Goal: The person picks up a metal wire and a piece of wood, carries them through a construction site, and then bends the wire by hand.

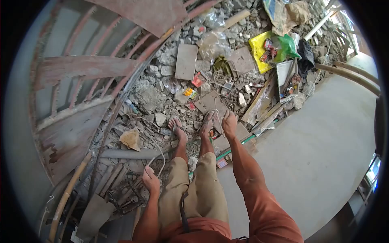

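Observation:
My left hand [151,179] is closed, low beside my left knee, with a thin pale cord [163,161] looping up out of its fingers. A strand of that cord runs up toward the rubble near my left foot. Farther forward, my right hand [229,124] is a fist beside my right foot. From it a second stretch of thin pale cord [216,106] rises over a flat tile [210,101]. Whether both hands hold one and the same cord, I cannot tell.
My sandalled feet stand on broken concrete rubble [150,97]. A reddish slatted frame [89,65] leans at the left. Yellow [259,50] and green [287,47] plastic bags lie ahead. A grey pipe [129,154] crosses near my left leg; a smooth grey surface [308,154] extends rightward.

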The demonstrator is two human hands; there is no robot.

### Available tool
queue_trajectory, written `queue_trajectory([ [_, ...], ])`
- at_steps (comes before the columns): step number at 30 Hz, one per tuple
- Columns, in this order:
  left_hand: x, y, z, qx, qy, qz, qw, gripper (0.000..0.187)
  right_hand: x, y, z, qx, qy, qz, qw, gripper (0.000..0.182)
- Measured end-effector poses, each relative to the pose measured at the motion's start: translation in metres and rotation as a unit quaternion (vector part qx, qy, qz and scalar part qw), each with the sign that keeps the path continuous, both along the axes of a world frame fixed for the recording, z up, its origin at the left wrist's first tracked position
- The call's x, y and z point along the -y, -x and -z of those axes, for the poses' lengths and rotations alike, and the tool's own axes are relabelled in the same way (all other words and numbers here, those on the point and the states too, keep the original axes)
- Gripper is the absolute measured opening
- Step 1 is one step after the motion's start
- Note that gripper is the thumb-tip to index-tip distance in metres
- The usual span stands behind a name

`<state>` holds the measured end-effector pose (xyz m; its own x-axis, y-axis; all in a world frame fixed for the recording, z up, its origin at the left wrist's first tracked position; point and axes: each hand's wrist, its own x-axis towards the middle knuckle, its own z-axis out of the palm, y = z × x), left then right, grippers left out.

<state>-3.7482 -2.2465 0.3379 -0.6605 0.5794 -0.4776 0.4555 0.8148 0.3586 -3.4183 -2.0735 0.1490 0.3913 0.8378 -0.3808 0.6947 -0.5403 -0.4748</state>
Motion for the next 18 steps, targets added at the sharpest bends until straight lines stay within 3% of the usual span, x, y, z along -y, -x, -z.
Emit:
queue_trajectory([
  [3,0.021,-0.027,0.014,-0.018,0.020,0.019,0.999,0.045,0.006,-0.009,0.034,0.030,0.020,-0.033,0.999,0.038],
  [7,0.007,-0.027,0.015,-0.011,0.015,-0.060,0.998,0.045,0.006,-0.013,0.051,0.046,0.041,-0.033,0.998,0.039],
  [13,0.001,-0.021,0.024,-0.006,0.016,-0.038,0.999,0.044,0.003,-0.013,0.075,0.092,0.113,-0.042,0.988,0.039],
  [18,-0.016,-0.036,0.025,-0.005,0.007,-0.045,0.999,0.043,0.012,-0.015,0.061,0.073,0.115,-0.047,0.990,0.039],
])
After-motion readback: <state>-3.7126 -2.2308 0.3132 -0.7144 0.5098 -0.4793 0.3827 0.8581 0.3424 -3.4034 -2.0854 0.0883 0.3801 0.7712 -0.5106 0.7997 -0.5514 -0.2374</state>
